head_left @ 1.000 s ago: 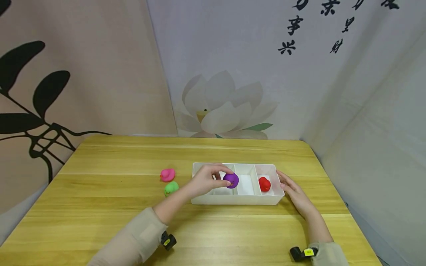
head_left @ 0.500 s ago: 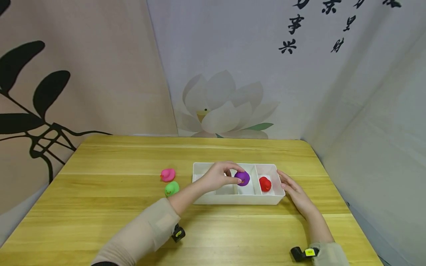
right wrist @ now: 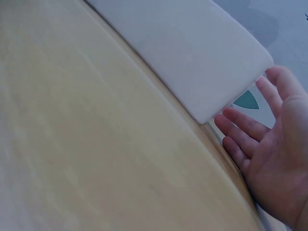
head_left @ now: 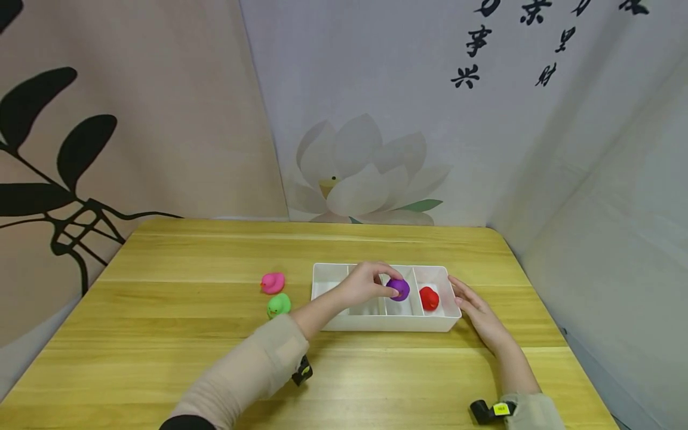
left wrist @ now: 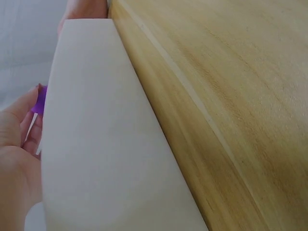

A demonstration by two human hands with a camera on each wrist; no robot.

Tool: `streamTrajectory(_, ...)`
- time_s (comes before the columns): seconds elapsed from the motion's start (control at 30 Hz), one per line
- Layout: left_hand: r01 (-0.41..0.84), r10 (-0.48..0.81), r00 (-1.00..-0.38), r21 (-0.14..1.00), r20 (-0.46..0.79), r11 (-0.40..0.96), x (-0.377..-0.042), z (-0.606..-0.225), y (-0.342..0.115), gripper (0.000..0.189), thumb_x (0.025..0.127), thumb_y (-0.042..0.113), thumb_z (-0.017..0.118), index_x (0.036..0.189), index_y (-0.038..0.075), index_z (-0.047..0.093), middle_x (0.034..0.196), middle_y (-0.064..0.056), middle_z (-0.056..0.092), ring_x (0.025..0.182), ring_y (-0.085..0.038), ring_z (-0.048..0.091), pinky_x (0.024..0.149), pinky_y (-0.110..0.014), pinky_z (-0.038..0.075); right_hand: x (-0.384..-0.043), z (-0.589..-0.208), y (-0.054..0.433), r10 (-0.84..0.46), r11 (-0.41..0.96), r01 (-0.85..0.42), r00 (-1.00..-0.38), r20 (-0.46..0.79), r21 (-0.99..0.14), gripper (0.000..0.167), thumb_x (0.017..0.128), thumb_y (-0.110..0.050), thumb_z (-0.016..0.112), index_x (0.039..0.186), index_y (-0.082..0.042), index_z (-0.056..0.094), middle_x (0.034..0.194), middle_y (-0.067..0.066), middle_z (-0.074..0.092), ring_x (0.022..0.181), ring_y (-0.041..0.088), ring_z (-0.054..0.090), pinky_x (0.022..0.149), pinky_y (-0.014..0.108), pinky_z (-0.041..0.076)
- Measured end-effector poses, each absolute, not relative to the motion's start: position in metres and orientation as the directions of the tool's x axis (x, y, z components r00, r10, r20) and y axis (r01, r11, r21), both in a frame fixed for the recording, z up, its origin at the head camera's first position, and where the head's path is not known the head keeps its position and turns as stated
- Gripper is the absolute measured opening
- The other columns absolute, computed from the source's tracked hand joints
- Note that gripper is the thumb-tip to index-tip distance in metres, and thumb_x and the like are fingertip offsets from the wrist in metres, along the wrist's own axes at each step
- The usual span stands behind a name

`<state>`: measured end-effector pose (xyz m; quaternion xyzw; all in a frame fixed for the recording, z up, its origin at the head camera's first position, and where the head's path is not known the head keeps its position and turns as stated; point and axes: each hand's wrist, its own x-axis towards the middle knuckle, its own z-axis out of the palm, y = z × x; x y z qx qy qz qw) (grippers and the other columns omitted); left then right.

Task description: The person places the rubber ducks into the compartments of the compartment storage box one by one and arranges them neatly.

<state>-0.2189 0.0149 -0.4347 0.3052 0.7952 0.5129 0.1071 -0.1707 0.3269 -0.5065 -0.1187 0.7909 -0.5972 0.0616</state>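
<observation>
My left hand [head_left: 368, 285] pinches a purple toy duck [head_left: 399, 290] between thumb and fingers, over the third compartment from the left of a white divided box [head_left: 387, 323]. In the left wrist view, the box's front wall hides most of the purple duck [left wrist: 41, 100]. A red toy duck [head_left: 429, 298] sits in the rightmost compartment. Against the box's right end rests my right hand [head_left: 481, 316]. Its fingers [right wrist: 245, 122] lie loosely extended at the end wall in the right wrist view. The forearm and hand cover part of the two left compartments.
Left of the box, a pink toy duck [head_left: 273, 282] and a green toy duck [head_left: 279, 305] lie on the wooden table [head_left: 177, 310]. The green one is just beyond my left sleeve [head_left: 258, 364]. Printed cloth [head_left: 376, 89] hangs behind the table.
My left hand has carried the purple duck rightward, from over the second compartment to over the third. The right hand stays at the box's end.
</observation>
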Motion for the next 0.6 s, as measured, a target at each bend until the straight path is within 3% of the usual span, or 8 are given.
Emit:
streamTrajectory(0.33, 0.358, 0.573, -0.813, 0.865, 0.104, 0.352, -0.223, -0.441, 0.021, 0.024, 0.079, 0.007, 0.078, 0.103, 0.009, 0.074, 0.102, 0.002, 0.070, 0.083, -0.014, 0.057, 0.066, -0.025, 0.046, -0.171, -0.506, 0.326, -0.256, 0.266, -0.108, -0.966, 0.038, -0.958, 0.050, 0.104, -0.024, 0.043, 0.150, -0.012, 0.030, 0.147, 0.024, 0.033, 0.122, 0.002, 0.038, 0.094, 0.013, 0.031)
streamTrajectory(0.6, 0.374, 0.569, -0.819, 0.825, 0.078, 0.425, -0.228, -0.446, 0.026, 0.025, 0.079, 0.008, 0.078, 0.104, 0.009, 0.074, 0.107, 0.000, 0.069, 0.108, -0.016, 0.059, 0.090, -0.029, 0.044, -0.171, -0.507, 0.327, -0.256, 0.274, -0.111, -0.966, 0.039, -0.955, 0.050, 0.104, -0.023, 0.042, 0.151, -0.012, 0.030, 0.146, 0.025, 0.033, 0.122, 0.003, 0.038, 0.094, 0.014, 0.031)
